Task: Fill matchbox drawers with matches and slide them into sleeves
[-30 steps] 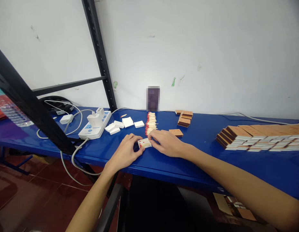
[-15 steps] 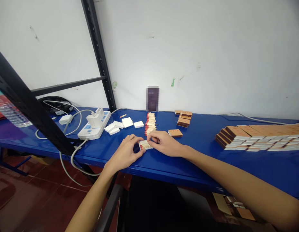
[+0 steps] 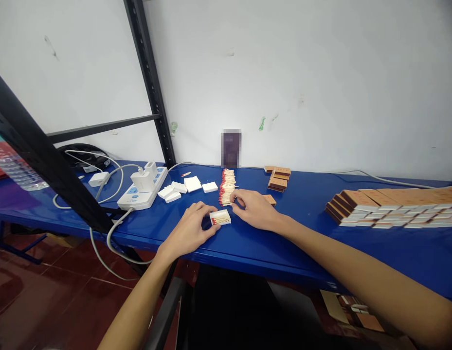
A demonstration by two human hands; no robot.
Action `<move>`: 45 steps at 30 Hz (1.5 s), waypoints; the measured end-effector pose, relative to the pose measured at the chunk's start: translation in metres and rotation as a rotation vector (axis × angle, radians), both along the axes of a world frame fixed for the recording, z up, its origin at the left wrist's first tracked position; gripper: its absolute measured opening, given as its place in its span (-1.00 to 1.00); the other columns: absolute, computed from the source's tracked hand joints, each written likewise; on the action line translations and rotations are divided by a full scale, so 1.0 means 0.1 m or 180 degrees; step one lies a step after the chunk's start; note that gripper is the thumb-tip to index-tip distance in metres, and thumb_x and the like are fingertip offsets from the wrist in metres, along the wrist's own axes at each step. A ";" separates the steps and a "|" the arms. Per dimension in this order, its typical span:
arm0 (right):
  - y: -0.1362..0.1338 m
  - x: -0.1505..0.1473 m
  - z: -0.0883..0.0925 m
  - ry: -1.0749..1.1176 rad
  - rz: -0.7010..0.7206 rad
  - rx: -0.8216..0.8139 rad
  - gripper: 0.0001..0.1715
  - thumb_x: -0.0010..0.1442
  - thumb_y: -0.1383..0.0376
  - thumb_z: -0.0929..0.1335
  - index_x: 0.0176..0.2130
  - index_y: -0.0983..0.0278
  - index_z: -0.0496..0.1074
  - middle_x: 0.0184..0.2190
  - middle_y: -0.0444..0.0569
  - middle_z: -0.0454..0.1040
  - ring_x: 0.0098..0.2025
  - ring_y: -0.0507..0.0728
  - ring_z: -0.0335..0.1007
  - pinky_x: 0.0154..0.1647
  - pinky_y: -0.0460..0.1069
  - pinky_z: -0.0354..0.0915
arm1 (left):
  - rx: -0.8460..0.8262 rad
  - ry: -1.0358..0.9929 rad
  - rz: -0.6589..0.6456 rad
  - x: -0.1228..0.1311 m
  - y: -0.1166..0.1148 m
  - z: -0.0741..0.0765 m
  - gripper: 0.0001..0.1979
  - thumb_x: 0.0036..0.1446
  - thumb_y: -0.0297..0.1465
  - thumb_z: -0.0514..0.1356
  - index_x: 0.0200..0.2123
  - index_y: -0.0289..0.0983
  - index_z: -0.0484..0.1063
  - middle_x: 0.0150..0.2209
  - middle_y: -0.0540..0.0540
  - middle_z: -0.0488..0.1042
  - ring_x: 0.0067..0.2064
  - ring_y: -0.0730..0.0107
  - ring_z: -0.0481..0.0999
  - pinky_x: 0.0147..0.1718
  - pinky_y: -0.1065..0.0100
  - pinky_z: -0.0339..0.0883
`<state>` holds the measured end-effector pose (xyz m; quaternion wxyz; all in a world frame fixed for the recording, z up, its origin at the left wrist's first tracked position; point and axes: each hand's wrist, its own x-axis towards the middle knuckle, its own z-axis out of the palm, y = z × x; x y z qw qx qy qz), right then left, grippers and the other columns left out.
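My left hand (image 3: 192,226) grips the left end of a small white matchbox tray (image 3: 227,218) between thumb and fingers, on the blue table. Several red-tipped matches (image 3: 220,221) lie in the tray, with part of its white bottom showing. My right hand (image 3: 253,209) is at the near right side of a long heap of red-headed matches (image 3: 227,187), its thumb and fingertips drawn together. What is between those fingertips, if anything, is hidden. Behind that hand a brown matchbox (image 3: 270,200) is partly covered.
White trays (image 3: 192,184) lie left of the heap. Brown matchboxes (image 3: 278,183) sit at the back, and a large stack of matchboxes (image 3: 389,206) stands right. A power strip (image 3: 140,197) with cables and a black rack post (image 3: 149,73) are on the left.
My right hand has moved from over the tray up and right to the match heap, uncovering the tray's right end. My left hand still holds the tray in place.
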<state>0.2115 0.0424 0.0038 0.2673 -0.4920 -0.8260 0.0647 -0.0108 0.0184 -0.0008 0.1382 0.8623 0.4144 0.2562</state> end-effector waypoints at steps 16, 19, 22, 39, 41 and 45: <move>0.04 0.03 -0.03 -0.0066 0.0187 0.0136 -0.91 0.23 0.35 0.25 -0.32 0.26 0.34 -0.45 -0.12 0.37 -0.43 0.03 0.22 -0.40 -0.08 0.03 | -0.0038 0.0110 0.0110 0.00 0.00 -0.01 -0.71 0.21 -0.23 0.18 -0.02 -0.15 0.42 -0.18 -0.05 0.42 -0.11 0.19 0.37 -0.08 0.16 0.21; -0.03 0.00 -0.01 -0.0044 0.0695 0.0213 -0.93 0.19 0.37 0.27 -0.33 0.27 0.35 -0.46 -0.15 0.35 -0.44 0.01 0.21 -0.39 -0.09 0.05 | 0.0000 0.0116 0.0140 0.00 0.00 -0.01 -0.72 0.21 -0.23 0.17 -0.03 -0.16 0.42 -0.17 -0.06 0.42 -0.10 0.19 0.36 -0.09 0.17 0.21; -0.04 -0.01 -0.02 -0.0119 0.0708 0.0181 -0.92 0.20 0.37 0.27 -0.33 0.27 0.36 -0.46 -0.15 0.36 -0.44 0.00 0.21 -0.39 -0.09 0.05 | -0.0012 0.0132 0.0116 0.01 0.00 0.00 -0.74 0.21 -0.24 0.17 -0.05 -0.16 0.43 -0.17 -0.06 0.42 -0.10 0.20 0.36 -0.08 0.18 0.21; 0.13 0.06 -0.09 -0.0635 0.0239 -0.0006 -0.84 0.33 0.33 0.19 -0.28 0.24 0.31 -0.31 -0.05 0.48 -0.29 0.10 0.34 -0.29 -0.03 0.11 | -0.0059 0.0185 0.0090 0.01 0.00 0.00 -0.71 0.21 -0.22 0.17 -0.03 -0.14 0.42 -0.17 -0.05 0.42 -0.09 0.19 0.35 -0.04 0.15 0.17; 0.06 0.04 -0.04 -0.0595 0.0307 0.0152 -0.82 0.34 0.33 0.17 -0.27 0.25 0.30 -0.29 -0.04 0.48 -0.29 0.10 0.34 -0.28 -0.02 0.11 | -0.0061 0.0198 0.0128 0.01 0.00 0.00 -0.72 0.21 -0.22 0.17 -0.03 -0.15 0.43 -0.17 -0.05 0.42 -0.10 0.19 0.35 -0.05 0.15 0.18; -0.09 -0.05 0.02 -0.0482 0.0615 0.0368 -0.83 0.35 0.31 0.17 -0.22 0.25 0.31 -0.27 -0.04 0.48 -0.27 0.09 0.34 -0.23 -0.02 0.13 | -0.0011 0.0165 0.0140 0.01 0.00 0.00 -0.71 0.21 -0.22 0.18 -0.03 -0.16 0.43 -0.17 -0.06 0.43 -0.10 0.18 0.34 -0.07 0.16 0.19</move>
